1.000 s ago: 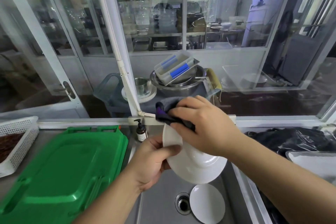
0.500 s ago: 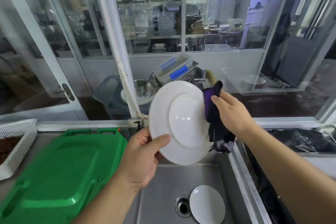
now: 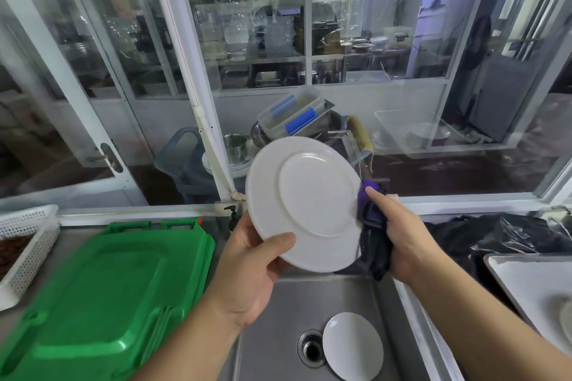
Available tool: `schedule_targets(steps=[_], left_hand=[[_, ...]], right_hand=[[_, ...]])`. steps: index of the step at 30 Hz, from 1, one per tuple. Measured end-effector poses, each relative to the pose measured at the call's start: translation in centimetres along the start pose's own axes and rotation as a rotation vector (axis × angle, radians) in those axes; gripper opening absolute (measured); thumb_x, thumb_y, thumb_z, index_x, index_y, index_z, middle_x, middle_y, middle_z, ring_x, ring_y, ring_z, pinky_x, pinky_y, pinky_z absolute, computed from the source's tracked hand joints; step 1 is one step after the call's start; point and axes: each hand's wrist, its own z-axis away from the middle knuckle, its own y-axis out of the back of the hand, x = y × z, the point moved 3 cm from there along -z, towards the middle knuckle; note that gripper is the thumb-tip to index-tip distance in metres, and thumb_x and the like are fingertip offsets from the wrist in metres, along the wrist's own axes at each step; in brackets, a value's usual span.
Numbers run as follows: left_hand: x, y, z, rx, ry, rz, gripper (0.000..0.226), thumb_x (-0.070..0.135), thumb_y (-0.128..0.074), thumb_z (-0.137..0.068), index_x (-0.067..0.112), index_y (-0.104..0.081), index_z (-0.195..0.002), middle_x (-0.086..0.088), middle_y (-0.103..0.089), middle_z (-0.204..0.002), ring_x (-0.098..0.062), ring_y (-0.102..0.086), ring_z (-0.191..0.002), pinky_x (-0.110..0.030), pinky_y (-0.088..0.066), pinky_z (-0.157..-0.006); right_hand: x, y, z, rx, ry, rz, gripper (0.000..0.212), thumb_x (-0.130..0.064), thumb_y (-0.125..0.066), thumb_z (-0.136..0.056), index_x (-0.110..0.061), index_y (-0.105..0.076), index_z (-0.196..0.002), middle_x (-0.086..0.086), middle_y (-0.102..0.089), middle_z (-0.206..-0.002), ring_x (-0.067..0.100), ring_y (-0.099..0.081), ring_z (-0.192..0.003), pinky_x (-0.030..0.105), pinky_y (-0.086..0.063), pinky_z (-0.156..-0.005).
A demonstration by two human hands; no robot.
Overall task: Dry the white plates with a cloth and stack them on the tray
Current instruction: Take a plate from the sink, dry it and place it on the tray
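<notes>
Hands: left hand (image 3: 247, 269) grips white plate (image 3: 305, 202) | right hand (image 3: 402, 238) clutches dark cloth (image 3: 373, 226) against its rim

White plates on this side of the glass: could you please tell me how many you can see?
2: one plate held up over the sink by the left hand, one small plate lying beside the drain. Others may be hidden.

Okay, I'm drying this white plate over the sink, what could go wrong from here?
The left hand holds the plate only by its lower rim, so it could slip while the right hand rubs the cloth against its edge. If it drops, it may strike the small plate lying in the sink beside the drain.
</notes>
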Motion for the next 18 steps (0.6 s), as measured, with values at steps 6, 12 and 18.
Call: schedule_targets(steps=[6,12,18], left_hand=[[2.5,1.1,-1.5,-0.015,0.190,-0.018,0.056,0.022,-0.068,-0.087,0.009,-0.059,-0.141,-0.010,-0.074,-0.111,-0.020,-0.073,-0.084,-0.032,-0.062,-0.058],[2.7,0.6,-1.4,-0.129,0.199,0.009,0.038,-0.002,-0.070,-0.082,0.013,-0.076,-0.116,-0.016,-0.076,-0.103,-0.024,-0.076,-0.079,-0.035,-0.064,-0.057],[1.0,-0.9,-1.2,-0.051,0.075,0.088,0.042,0.000,-0.060,-0.082,0.014,-0.072,-0.119,-0.013,-0.074,-0.116,-0.025,-0.072,-0.099,-0.036,-0.066,-0.071]], right_hand=[[-2.8,1.2,-0.5,-0.078,0.087,0.107,0.028,-0.023,-0.070,-0.096,-0.018,-0.065,-0.069,0.007,-0.067,-0.070,0.022,-0.066,-0.060,0.030,-0.054,-0.060],[-3.3,1.3,-0.5,-0.120,0.049,0.066,0.021,-0.024,-0.068,-0.097,-0.017,-0.071,-0.077,0.011,-0.072,-0.081,0.026,-0.070,-0.066,0.036,-0.058,-0.066],[-0.6,1.0,-0.4,-0.079,-0.033,-0.077,0.039,-0.038,-0.070,-0.096,-0.013,-0.071,-0.126,0.016,-0.077,-0.116,0.035,-0.077,-0.093,0.052,-0.064,-0.072]])
